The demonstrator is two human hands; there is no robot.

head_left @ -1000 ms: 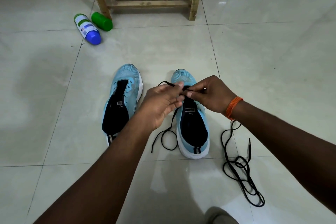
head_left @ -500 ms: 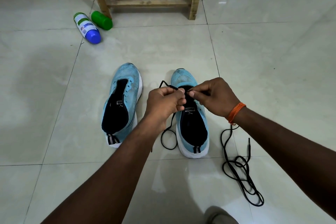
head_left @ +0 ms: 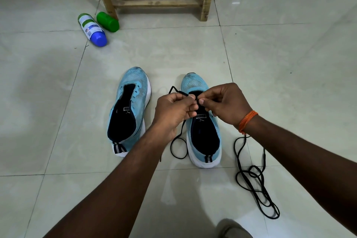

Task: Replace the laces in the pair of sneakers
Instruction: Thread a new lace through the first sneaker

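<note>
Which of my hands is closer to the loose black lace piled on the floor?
Right. Your right hand pinches the threaded lace over the sneaker, on the side next to the loose lace; the left hand grips it on the sneaker's far side.

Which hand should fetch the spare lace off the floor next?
Probably right: the spare lace lies nearest the right hand; the left hand sits across the sneaker, gripping the other lace.

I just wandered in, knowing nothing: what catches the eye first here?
Mid-floor, the left hand and right hand meet over a light blue sneaker, both pinching a black lace. Its twin sneaker stands laceless beside it, and a second black lace lies tangled on the tiles on the other side.
</note>
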